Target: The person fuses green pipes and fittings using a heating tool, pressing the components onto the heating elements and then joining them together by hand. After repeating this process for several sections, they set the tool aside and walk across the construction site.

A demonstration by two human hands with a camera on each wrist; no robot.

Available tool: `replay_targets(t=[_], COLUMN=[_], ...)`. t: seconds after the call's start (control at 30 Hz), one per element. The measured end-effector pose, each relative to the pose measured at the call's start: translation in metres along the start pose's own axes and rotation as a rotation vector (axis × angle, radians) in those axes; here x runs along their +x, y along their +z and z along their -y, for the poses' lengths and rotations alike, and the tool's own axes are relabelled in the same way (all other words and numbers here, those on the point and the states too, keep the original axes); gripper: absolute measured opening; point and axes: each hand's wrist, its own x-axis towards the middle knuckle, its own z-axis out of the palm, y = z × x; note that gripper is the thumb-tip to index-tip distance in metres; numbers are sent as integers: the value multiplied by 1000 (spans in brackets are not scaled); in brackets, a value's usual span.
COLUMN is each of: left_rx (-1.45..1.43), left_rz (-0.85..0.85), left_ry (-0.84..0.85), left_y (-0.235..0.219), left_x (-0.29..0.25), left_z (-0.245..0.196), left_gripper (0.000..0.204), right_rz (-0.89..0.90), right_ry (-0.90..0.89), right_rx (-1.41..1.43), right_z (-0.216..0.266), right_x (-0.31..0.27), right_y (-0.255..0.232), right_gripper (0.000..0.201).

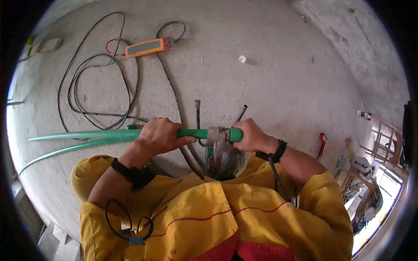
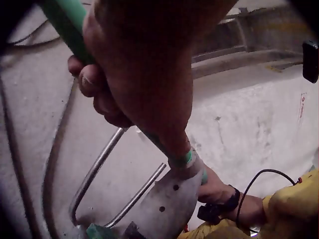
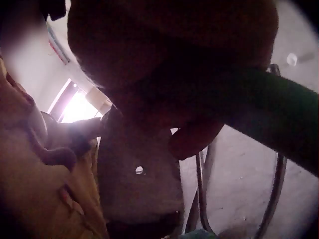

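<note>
In the head view my left hand [image 1: 159,135] grips a long green plastic pipe [image 1: 87,134], its thumb lying along it. The pipe's near end meets the grey metal collar of a pipe welder [image 1: 216,137], whose flat plate [image 2: 174,199] with small holes shows in the left wrist view. On the collar's other side my right hand [image 1: 252,135] grips a short green piece [image 1: 235,135], mostly hidden in the fingers. Bent metal rods [image 2: 97,169] form the welder's stand. In the right wrist view the right hand [image 3: 169,45] is very dark.
A second green pipe [image 1: 65,154] lies beneath the held one. On the concrete floor [image 1: 278,78], coiled black cable [image 1: 72,87] surrounds an orange device [image 1: 147,48], near a small white block [image 1: 242,58]. A red-handled tool [image 1: 322,145] and clutter lie at the right.
</note>
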Motion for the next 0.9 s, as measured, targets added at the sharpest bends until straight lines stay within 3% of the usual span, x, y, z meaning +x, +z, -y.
replay_targets(t=[0.27,0.6,0.63,0.7,0.9], left_rx=[75,-1,-38,-37,-99], left_rz=[48,-17,-4,-25,-45], left_ry=[-25,-3,6,14,32], left_y=[-2,-4,-4,-3,-4], left_x=[3,-1,-1,-1,-5], left_z=[-6,-5,-3,-1,-1], left_gripper=[58,57,55,55,52], right_rz=[98,254,259,215,260], right_ry=[121,321,314,131,136], right_rx=[76,138,128,65,24], right_z=[-2,6,3,0,6], right_x=[1,2,1,0,-3], right_y=[-4,-13,-13,-16,-25], right_gripper=[21,24,24,29,39])
